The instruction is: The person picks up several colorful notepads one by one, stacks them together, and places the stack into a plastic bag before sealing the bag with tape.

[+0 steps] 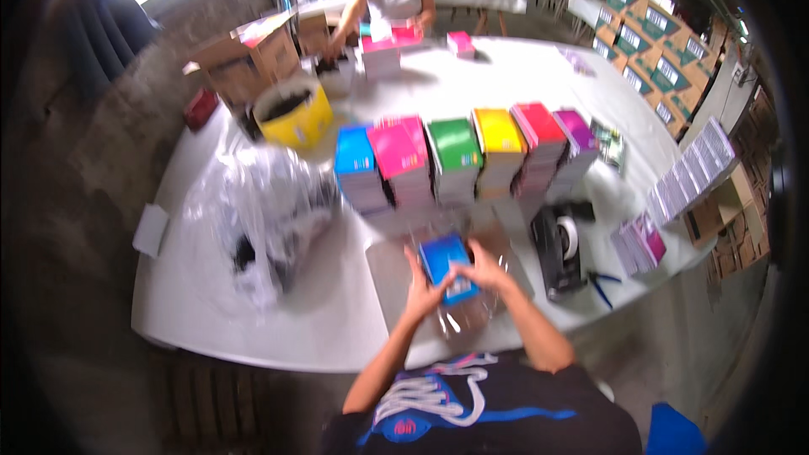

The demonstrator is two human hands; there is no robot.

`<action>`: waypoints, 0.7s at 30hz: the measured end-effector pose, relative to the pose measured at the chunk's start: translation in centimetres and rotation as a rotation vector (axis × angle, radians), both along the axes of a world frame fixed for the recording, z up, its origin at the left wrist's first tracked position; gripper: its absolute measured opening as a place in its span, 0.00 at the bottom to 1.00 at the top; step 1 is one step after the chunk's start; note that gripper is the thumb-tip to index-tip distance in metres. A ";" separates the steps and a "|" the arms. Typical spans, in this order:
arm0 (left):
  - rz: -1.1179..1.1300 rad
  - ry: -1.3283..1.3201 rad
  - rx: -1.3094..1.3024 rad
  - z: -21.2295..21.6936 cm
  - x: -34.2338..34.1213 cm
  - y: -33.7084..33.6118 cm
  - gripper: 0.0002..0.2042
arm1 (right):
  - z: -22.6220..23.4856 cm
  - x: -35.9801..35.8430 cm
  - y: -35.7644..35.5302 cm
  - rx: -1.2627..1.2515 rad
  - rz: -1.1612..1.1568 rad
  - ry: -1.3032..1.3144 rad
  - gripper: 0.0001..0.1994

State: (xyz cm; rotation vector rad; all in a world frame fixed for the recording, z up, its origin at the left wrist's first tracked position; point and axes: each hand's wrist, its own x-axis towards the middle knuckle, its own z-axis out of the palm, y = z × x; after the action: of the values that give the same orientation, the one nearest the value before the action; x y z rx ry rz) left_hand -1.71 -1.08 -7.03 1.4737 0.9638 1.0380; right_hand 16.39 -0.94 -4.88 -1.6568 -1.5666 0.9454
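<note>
A blue-covered booklet, perhaps a small stack, lies between my hands in front of me. My left hand presses along its left side. Curled round its right side and near corner is my right hand. Clear plastic film spreads beneath it over a greyish flat sheet. Just beyond stand tall stacks of booklets in a row: blue, pink, green, yellow, red and purple.
On the right are a black tape dispenser, blue-handled pliers and purple booklet bundles. A clear plastic bag and yellow tub stand left. Across the table, a person works beside a cardboard box.
</note>
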 end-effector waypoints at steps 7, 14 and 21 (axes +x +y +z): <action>0.149 -0.243 0.194 6.0 0.0 -5.8 0.66 | 5.0 -1.6 -4.2 0.193 0.156 0.599 0.44; 0.080 -0.145 0.266 3.5 0.4 -3.8 0.69 | -1.0 -1.0 -4.3 0.401 0.264 0.166 0.51; 0.116 0.011 0.258 2.3 -0.1 -4.6 0.70 | 0.1 -1.6 -4.2 0.303 0.189 0.228 0.65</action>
State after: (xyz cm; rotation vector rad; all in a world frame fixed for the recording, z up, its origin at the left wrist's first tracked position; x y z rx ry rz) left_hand -1.82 -5.71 -4.70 1.6492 0.9595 1.2782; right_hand 14.82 -5.09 -4.74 -1.1680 -1.6355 0.9043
